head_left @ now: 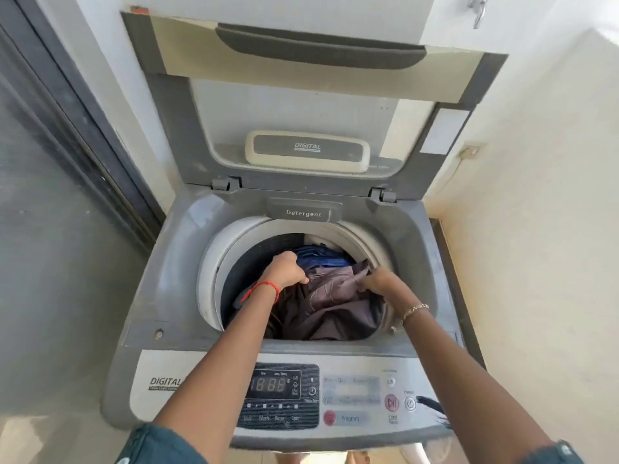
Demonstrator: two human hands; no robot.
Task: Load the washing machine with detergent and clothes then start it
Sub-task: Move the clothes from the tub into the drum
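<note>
A grey top-loading washing machine (pixel 174 296) stands in front of me with its lid (pixel 311 105) folded up. Its drum (pixel 214 283) holds a brown garment (pixel 335 306) on top and a blue garment (pixel 321 259) behind it. My left hand (pixel 286 270) and my right hand (pixel 382 283) are both inside the drum opening, each closed on the brown garment. A closed compartment marked Detergent (pixel 303 213) sits at the rear rim. The control panel (pixel 284 393) at the front shows lit digits, with a red start button (pixel 391 402) and a power button (pixel 410 404).
A dark sliding door frame (pixel 83 128) runs along the left. A cream wall (pixel 536 229) closes the right side, close to the machine. A tap (pixel 479 8) sticks out at the top right. A dark strap (pixel 432 405) lies over the panel's right end.
</note>
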